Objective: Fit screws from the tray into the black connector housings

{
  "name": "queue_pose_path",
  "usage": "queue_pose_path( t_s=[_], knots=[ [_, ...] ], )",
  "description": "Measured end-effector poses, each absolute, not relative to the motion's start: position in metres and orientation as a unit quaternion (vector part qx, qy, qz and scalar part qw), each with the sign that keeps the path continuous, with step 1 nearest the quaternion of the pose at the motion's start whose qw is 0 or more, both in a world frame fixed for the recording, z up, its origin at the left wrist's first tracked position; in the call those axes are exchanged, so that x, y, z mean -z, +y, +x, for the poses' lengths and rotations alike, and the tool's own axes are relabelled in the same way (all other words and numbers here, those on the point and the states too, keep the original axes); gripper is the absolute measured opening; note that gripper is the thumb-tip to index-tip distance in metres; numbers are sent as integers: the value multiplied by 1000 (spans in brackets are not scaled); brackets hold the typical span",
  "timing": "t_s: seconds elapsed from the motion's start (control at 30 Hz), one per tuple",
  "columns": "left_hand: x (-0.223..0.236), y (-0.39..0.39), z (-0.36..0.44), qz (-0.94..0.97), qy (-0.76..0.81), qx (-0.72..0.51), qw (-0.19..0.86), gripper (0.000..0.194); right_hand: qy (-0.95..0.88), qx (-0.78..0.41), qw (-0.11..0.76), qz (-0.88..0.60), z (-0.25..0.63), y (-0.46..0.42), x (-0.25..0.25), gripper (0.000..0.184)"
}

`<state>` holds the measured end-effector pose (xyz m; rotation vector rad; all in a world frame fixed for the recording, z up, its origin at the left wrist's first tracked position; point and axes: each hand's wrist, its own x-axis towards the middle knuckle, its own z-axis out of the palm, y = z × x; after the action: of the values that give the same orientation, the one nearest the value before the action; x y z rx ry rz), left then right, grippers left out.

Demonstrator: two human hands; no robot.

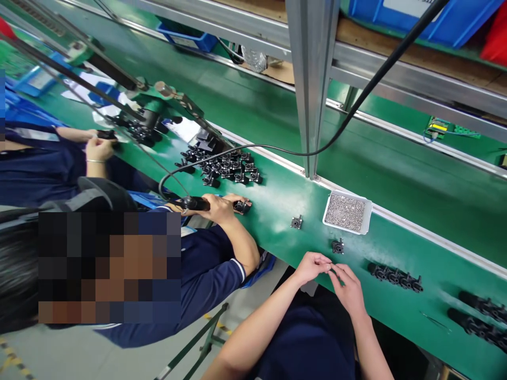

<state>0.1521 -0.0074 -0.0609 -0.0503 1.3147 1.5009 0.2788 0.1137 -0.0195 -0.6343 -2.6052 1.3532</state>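
Note:
My left hand and my right hand meet at the near edge of the green bench. Their fingertips are pinched together around something too small to name. A small black plastic part lies on the bench just beyond my fingers. A second small part lies further left. A white tray of tiny silver screws stands just behind them.
A row of black parts lies to my right, more further right. A seated co-worker on my left holds a corded screwdriver beside a pile of black parts. A metal post rises behind the tray.

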Motion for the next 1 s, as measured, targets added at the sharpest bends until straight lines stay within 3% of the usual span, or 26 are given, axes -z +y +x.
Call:
queue_pose_path(
  t_s=[0.17,0.47,0.63,1.0],
  knots=[
    [59,-5,153,-60,566,-612,549,56,-860,-443,86,-237,278,111,27,23],
    [51,-11,150,12,585,-589,558,44,-790,-542,14,-285,272,110,17,21],
    [54,-15,152,85,570,-585,570,45,-791,-526,3,-313,270,110,14,25],
    [68,-8,134,81,626,-614,475,34,-566,-606,133,-543,266,95,63,37]
  ],
)
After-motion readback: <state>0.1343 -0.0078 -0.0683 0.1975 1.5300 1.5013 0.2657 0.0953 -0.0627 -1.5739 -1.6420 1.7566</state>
